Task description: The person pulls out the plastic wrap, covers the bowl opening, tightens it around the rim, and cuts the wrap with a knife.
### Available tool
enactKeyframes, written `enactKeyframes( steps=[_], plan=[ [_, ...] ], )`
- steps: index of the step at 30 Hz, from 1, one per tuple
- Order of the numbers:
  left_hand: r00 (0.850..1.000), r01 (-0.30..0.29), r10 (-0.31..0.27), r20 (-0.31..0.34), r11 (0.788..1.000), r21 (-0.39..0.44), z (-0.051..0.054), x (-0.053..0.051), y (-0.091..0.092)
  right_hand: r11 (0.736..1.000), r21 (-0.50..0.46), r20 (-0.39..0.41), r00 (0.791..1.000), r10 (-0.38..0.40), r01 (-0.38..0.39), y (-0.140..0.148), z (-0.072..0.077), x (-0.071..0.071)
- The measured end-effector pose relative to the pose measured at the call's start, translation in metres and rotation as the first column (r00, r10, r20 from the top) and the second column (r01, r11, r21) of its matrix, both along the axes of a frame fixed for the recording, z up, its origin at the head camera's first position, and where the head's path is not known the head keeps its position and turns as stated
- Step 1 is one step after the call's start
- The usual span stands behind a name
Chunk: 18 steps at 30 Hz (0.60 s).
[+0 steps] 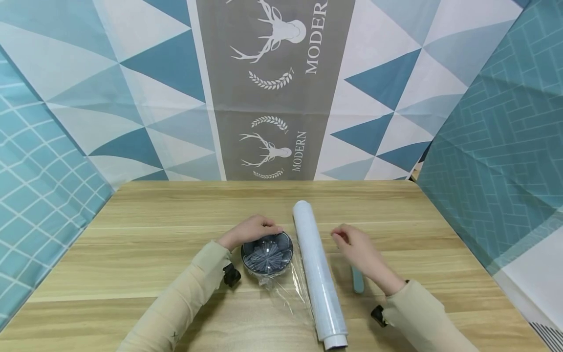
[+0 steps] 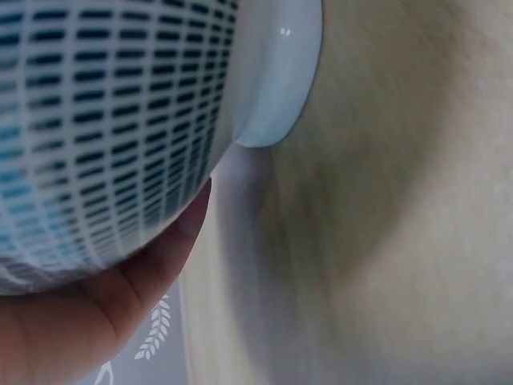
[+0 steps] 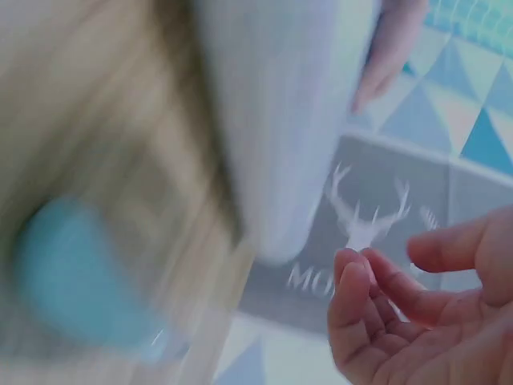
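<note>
In the head view a dark-patterned bowl (image 1: 269, 254) stands left of centre, clear plastic film (image 1: 288, 293) over its top and trailing to the right. Its outside shows white with dark dashes in the left wrist view. My left hand (image 1: 252, 229) grips the bowl at the far-left rim, with a finger (image 2: 156, 261) curved along the outer wall. A long roll of cling film (image 1: 318, 274) lies just right of the bowl. To the right of the roll my right hand (image 1: 357, 247) hovers, fingers loosely curled, holding nothing visible.
A teal, round-ended object (image 1: 357, 280) lies on the wooden table (image 1: 154, 215), partly hidden under the right forearm; it is blurred in the right wrist view. Patterned cloth (image 1: 272, 98) hangs behind the table, and tiled-pattern sheets flank both sides.
</note>
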<state>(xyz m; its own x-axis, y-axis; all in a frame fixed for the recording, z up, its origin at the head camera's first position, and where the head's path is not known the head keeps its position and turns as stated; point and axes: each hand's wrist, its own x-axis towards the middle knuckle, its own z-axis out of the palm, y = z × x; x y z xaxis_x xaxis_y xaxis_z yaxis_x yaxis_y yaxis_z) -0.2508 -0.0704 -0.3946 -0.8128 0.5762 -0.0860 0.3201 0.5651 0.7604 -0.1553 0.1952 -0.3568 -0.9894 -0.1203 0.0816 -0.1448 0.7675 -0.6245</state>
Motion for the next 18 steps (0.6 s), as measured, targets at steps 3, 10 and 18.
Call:
enactKeyframes(
  steps=[3,10,18],
  plan=[
    [1.0,-0.003,0.002,0.024,1.0,0.012,0.001,0.001,-0.001,0.984,-0.169,0.07,0.995,0.069,-0.056,-0.019,0.008,-0.006],
    [0.997,-0.035,0.032,0.075,0.999,0.039,-0.004,-0.001,-0.008,0.813,-0.582,0.337,0.914,0.225,0.014,-0.055,0.02,-0.03],
    [0.983,-0.073,0.06,0.171,0.995,0.074,-0.013,-0.003,-0.014,0.758,-0.639,0.47,0.845,0.255,0.127,-0.084,0.011,-0.047]
  ],
)
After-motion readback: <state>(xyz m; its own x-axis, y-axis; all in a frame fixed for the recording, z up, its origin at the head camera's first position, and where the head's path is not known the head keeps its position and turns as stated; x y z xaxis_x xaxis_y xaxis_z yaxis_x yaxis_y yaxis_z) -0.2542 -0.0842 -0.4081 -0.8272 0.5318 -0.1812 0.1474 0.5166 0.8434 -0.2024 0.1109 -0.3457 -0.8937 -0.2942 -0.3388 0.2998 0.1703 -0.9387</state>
